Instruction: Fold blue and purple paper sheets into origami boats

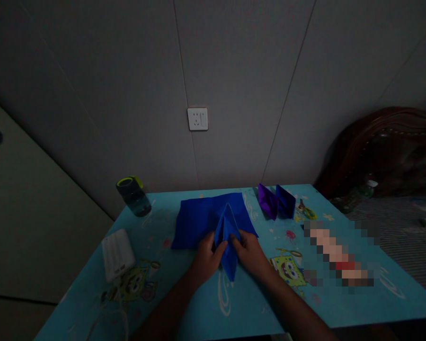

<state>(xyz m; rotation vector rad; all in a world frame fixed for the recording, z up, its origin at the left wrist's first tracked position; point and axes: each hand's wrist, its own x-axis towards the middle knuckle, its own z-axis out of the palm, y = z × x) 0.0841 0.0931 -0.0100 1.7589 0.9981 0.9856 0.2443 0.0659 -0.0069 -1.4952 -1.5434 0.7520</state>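
Note:
A folded blue paper piece [227, 241], pointed at top and bottom, lies on the light blue cartoon-printed table [184, 303]. My left hand [206, 259] pinches its left edge, and my right hand [249, 252] pinches its right edge. Both hands have fingers pressed onto the paper. Behind the piece lies a stack of flat blue paper sheets [206, 215]. Two finished folded paper shapes stand at the back right: a purple one [268, 201] and a blue one [286, 201].
A dark bottle with a yellow-green lid [133, 194] stands at the table's back left corner. A white power bank [118, 254] with a cable lies at the left. A wall socket [198, 118] is on the wall behind. A dark wooden bed frame [383, 151] stands to the right.

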